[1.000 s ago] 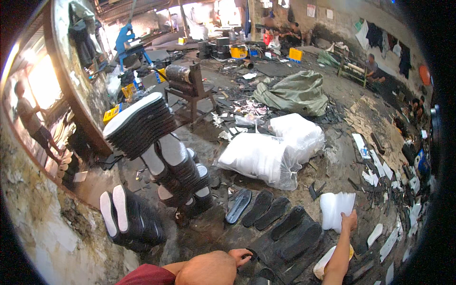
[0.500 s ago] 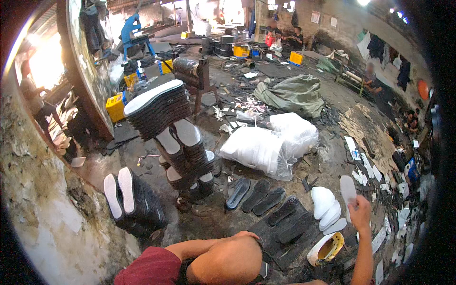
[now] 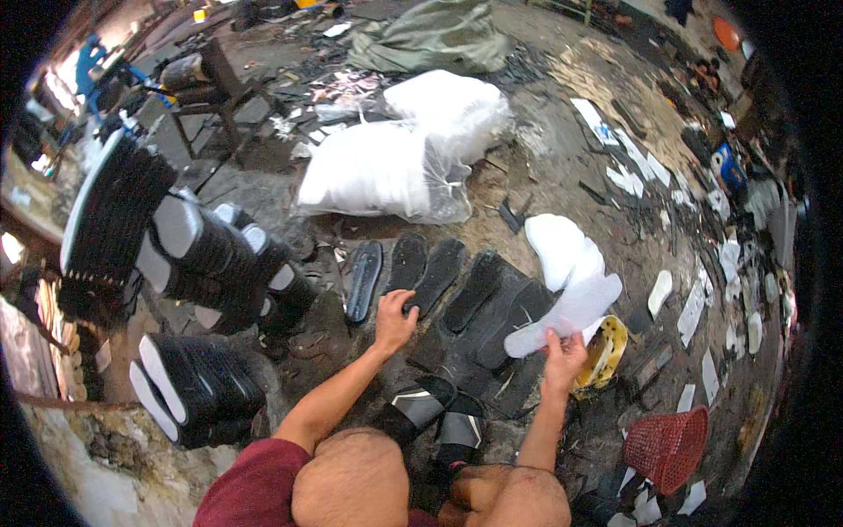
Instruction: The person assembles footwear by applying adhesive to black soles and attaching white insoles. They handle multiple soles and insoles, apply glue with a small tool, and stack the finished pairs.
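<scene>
Now we hold white foam soles [image 3: 571, 294] pinched in our right hand [image 3: 562, 356], while our left hand [image 3: 395, 321] reaches open-fingered onto black soles [image 3: 439, 272] laid on the floor [image 3: 527, 176]; next comes pairing, we judge.

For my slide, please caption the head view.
Left hand touches a black sole; right hand holds white soles.

Ahead of the left hand [image 3: 394, 320] black soles [image 3: 436, 274] lie side by side on the ground, with narrow gaps between; beyond them white sacks [image 3: 378, 171] block the way. Left of it stand stacked soles [image 3: 189, 255]. The right hand [image 3: 562, 356] has a yellow bowl [image 3: 606, 350] beside it and a red basket [image 3: 667, 443] nearer the person; bare dirt lies farther ahead
</scene>
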A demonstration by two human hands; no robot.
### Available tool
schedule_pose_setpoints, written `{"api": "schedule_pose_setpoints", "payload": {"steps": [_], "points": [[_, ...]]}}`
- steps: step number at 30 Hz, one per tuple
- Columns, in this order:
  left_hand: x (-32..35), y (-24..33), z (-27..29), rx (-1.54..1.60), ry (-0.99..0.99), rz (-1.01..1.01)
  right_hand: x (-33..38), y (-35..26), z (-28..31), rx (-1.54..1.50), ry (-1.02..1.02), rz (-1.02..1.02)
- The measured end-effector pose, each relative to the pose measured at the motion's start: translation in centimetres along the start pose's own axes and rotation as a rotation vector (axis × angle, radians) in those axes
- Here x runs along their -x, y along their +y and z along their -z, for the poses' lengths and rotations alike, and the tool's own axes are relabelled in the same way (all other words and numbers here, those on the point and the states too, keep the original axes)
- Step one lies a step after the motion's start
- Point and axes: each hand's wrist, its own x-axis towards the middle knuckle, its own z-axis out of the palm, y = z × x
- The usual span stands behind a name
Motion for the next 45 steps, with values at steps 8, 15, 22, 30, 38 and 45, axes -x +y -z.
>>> {"api": "schedule_pose_setpoints", "payload": {"steps": [8,15,22,30,38,45], "points": [[1.1,5.2,-3.8,0.123,-0.180,-0.102,-2.3,3.6,0.1,0.053,0.063,-0.192],[-0.1,6.9,-6.6,-0.205,-0.431,-0.117,-16.4,2.0,2.1,0.204,0.282,0.223],[1.1,7.3,-4.6,-0.136,-0.453,0.093,-23.1,5.3,-4.5,0.992,-0.109,0.062],[6.9,5.5,0.5,0.234,-0.596,0.333,-22.1,8.5,-0.4,1.152,-0.153,-0.014],[6.8,7.4,2.0,0.775,-0.684,0.948,-20.5,9.5,0.2,1.262,0.014,-0.040],[5.3,6.0,2.3,0.979,-0.700,1.159,-18.4,6.0,-0.7,0.874,0.179,0.244]]}}
